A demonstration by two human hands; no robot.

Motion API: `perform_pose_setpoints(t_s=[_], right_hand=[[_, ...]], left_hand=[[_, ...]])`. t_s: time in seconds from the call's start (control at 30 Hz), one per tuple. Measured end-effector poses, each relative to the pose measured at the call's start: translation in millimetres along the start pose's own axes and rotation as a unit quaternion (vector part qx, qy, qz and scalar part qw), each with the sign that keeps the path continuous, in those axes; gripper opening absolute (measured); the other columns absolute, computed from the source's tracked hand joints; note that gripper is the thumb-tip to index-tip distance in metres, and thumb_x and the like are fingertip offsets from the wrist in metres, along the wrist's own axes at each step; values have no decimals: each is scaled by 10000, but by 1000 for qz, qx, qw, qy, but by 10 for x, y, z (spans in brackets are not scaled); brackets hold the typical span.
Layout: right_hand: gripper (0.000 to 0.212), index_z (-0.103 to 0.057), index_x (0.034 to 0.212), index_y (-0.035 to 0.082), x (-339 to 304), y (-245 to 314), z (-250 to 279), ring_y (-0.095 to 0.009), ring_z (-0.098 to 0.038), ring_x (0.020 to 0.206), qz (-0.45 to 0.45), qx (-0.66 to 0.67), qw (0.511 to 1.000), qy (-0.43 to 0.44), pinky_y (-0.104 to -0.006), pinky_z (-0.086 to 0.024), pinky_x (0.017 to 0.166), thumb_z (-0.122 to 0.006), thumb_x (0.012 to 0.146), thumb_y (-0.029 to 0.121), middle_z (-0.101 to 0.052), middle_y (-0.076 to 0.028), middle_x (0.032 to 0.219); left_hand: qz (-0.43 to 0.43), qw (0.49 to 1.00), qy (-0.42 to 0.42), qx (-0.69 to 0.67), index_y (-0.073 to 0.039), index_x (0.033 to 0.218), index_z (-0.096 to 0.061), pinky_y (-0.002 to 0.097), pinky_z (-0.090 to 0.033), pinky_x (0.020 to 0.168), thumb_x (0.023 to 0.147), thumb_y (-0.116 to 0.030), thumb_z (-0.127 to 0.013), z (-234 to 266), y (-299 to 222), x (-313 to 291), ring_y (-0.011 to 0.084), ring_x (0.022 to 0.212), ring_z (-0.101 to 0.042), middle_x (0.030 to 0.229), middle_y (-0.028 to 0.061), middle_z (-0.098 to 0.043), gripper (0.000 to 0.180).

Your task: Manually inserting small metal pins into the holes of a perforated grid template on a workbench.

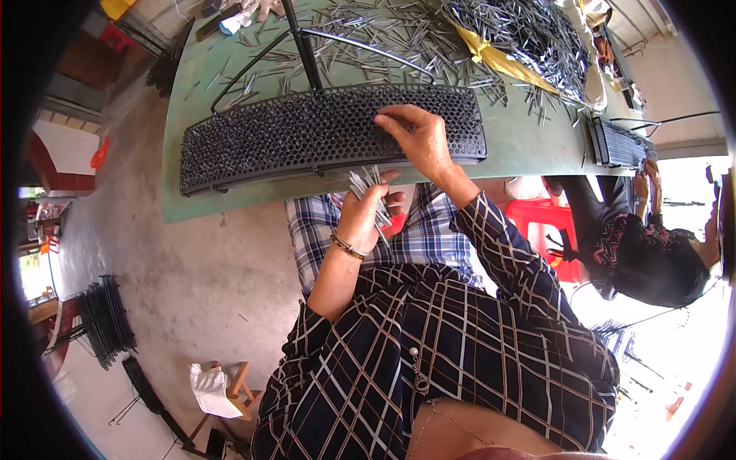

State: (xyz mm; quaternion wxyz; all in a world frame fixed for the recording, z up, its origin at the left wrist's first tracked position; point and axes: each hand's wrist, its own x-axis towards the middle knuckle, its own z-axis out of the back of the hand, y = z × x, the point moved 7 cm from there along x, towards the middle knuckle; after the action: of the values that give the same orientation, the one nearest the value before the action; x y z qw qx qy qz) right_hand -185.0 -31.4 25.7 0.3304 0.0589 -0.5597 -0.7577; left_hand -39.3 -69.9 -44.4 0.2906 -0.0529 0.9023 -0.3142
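Observation:
A long, curved black rack (455, 146) full of round holes lies along the near edge of the green table. Dark thin pieces fill most of its holes at the left and middle; bare holes show along the front and toward the right end. Over the rack's right half, my right hand (429, 144) has thumb and forefinger pinched together at the holes; whatever is between the fingertips is too small to make out. My left hand (360, 216), just off the table edge, is closed around a bunch of thin grey metal strips (357, 184).
Loose strips (360, 57) litter the green table (192, 165), heaped at the far right beside yellow cloth (502, 61). A black metal stand (305, 57) rises behind the rack. At right, a co-worker (652, 253) sits by a second rack (625, 146) and a red stool (546, 230).

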Motion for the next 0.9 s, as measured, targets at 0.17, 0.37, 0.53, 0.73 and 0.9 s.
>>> perform_pose_setpoints(t_s=[0.17,0.37,0.53,0.73,0.9], right_hand=[[148,-676,866,31,-27,120,-51,-209,-634,666,86,-56,995,9,-300,-504,606,-706,770,138,-649,-85,790],[117,-682,805,78,-52,185,-128,-249,-591,699,227,-156,961,6,-355,-462,654,-706,732,166,-624,-62,764],[120,-680,793,86,-64,225,-158,-234,-577,743,247,-201,948,17,-347,-443,692,-697,740,192,-588,-43,776],[123,-677,793,80,-113,260,-165,-224,-557,725,256,-222,941,9,-343,-418,663,-692,749,194,-569,-37,772],[115,-672,763,80,-67,253,-177,-224,-554,713,248,-241,938,9,-343,-414,656,-688,758,194,-559,-35,749]], left_hand=[[2,1000,16,10,24,1136,-519,309,-540,594,878,-72,-515,-8,15,-16,210,840,-627,1115,97,-572,275],[0,1000,18,18,-8,1139,-525,308,-534,597,876,-80,-548,-5,-2,-20,202,867,-627,1113,83,-577,274],[-11,999,19,34,-28,1141,-533,297,-514,590,878,-104,-570,17,-20,-32,190,856,-632,1118,74,-586,276],[-18,1000,13,17,-24,1090,-573,283,-487,574,869,-117,-591,5,-41,-66,186,798,-642,1002,59,-615,241],[-5,1000,13,8,-13,1068,-594,284,-489,567,873,-145,-585,-9,-68,-33,188,795,-644,941,51,-608,236]])
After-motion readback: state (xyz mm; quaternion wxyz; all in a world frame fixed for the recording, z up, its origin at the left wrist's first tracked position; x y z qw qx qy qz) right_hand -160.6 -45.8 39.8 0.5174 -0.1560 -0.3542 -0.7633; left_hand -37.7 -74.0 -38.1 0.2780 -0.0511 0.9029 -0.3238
